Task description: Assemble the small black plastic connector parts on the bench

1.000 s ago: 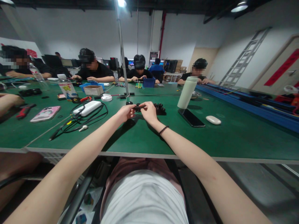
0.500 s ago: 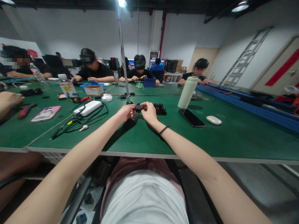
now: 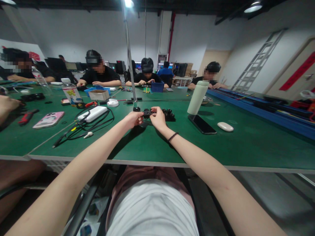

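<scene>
A small black part [image 3: 147, 113], blocky and too small to identify, is held between my two hands just above the green table [image 3: 157, 144]. My left hand [image 3: 134, 119] grips its left end with closed fingers. At its right end, my right hand [image 3: 158, 117] pinches it between thumb and fingers. A cluster of black pieces [image 3: 168, 115] sits on the table just right of my right hand. Behind my left hand is another small black thing [image 3: 136, 108], partly hidden.
To the right stand a pale green bottle [image 3: 197, 97], a black phone [image 3: 201, 124] and a white case [image 3: 225, 127]. On the left lie a white power bank [image 3: 92, 113] with black cables, an earbud [image 3: 88, 134] and a pink phone [image 3: 48, 120]. A metal pole [image 3: 130, 55] rises behind my hands.
My right fingers have shifted slightly on the black part, and more of its top shows between my hands. My left hand stays nearly in place.
</scene>
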`<state>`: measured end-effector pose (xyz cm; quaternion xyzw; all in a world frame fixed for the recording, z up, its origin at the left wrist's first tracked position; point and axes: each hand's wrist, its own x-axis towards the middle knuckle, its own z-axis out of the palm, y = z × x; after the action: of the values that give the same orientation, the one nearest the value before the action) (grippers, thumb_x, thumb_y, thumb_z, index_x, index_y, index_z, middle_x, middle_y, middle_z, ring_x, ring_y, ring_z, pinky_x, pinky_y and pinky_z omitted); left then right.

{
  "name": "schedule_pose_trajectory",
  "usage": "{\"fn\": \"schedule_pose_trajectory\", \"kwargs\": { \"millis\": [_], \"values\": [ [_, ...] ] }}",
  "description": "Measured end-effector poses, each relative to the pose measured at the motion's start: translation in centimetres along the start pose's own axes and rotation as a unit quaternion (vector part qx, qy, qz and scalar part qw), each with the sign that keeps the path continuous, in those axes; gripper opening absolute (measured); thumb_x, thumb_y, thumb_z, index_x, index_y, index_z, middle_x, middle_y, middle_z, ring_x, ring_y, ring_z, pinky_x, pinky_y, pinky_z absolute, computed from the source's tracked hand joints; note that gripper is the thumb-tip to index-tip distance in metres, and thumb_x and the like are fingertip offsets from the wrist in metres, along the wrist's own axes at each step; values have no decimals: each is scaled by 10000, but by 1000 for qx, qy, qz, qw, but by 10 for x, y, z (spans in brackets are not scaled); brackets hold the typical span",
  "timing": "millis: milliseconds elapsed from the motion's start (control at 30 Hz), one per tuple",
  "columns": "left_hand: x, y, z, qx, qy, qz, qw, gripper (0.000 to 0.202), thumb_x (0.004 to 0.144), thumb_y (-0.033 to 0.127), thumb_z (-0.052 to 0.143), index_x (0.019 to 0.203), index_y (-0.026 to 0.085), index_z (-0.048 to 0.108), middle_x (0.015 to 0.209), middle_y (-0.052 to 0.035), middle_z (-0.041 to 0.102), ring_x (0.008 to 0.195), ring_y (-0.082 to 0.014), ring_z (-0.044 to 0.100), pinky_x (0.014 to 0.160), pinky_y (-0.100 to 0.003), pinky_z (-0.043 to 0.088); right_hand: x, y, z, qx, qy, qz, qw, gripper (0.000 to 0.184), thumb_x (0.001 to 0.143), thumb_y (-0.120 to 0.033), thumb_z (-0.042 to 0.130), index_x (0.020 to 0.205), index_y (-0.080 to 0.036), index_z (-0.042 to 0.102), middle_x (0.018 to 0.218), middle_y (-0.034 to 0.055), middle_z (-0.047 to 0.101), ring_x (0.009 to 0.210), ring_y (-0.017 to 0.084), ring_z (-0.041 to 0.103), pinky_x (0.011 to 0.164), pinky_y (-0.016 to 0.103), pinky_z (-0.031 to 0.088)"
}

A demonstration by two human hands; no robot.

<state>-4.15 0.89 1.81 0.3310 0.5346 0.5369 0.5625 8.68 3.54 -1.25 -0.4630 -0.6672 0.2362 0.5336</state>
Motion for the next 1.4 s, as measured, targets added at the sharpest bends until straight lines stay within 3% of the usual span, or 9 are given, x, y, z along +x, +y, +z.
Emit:
{"fn": "schedule_pose_trajectory", "kwargs": {
  "millis": [200, 400, 500, 633, 833, 1100, 1400],
  "values": [
    [-1, 1, 2, -16, 18, 10, 1000, 119, 815, 33, 572, 767, 142, 578, 537, 29, 513, 451, -72, 513, 486, -187, 477, 2, 2, 1, 4, -1, 15, 1000, 314, 701, -26, 516, 977, -175, 535, 1007, 63, 616, 788, 131, 616, 848, 322, 523],
    [-1, 3, 3, -30, 34, 27, 999, 163, 804, -8, 548, 812, 143, 611, 643, 11, 592, 503, -67, 552, 525, -192, 484, 1, 1, 3, 5, -22, 16, 1000, 373, 674, 35, 459, 972, -170, 550, 993, 65, 640, 924, 152, 635, 863, 300, 510],
    [-1, 3, 2, -26, 32, 33, 999, 183, 771, -15, 582, 833, 153, 623, 657, 17, 598, 499, -63, 553, 522, -192, 477, 1, -3, 3, 18, -31, 37, 999, 368, 665, 36, 474, 963, -164, 553, 939, 53, 647, 890, 149, 643, 844, 291, 512],
    [-1, 3, -1, -10, 30, 38, 999, 204, 754, -1, 614, 867, 169, 625, 640, 33, 585, 493, -56, 551, 524, -186, 463, 2, -6, 3, 37, -22, 73, 996, 294, 685, -27, 528, 932, -186, 555, 818, -2, 632, 756, 133, 636, 819, 314, 521],
    [1, 1, -2, 11, 44, 45, 998, 285, 740, 11, 641, 965, 187, 645, 649, 39, 595, 463, -48, 524, 513, -190, 457, 2, -5, 4, 22, -29, 76, 996, 185, 705, -133, 599, 883, -184, 596, 788, -3, 642, 784, 146, 635, 831, 326, 513],
    [5, 1, -3, 44, 48, 37, 997, 297, 677, -9, 675, 894, 193, 692, 650, 12, 619, 483, -74, 535, 486, -190, 436, -4, -2, 4, 3, -116, 81, 990, 223, 685, -120, 643, 887, -185, 576, 684, -34, 614, 696, 145, 633, 778, 318, 517],
    [1, 0, -2, 44, 27, 57, 997, 246, 659, -16, 692, 814, 174, 699, 632, -2, 615, 491, -88, 528, 482, -200, 427, -3, 2, 4, -13, -127, 94, 987, 241, 675, -141, 669, 851, -200, 515, 638, -63, 559, 620, 130, 593, 674, 271, 489]
  ]
}}
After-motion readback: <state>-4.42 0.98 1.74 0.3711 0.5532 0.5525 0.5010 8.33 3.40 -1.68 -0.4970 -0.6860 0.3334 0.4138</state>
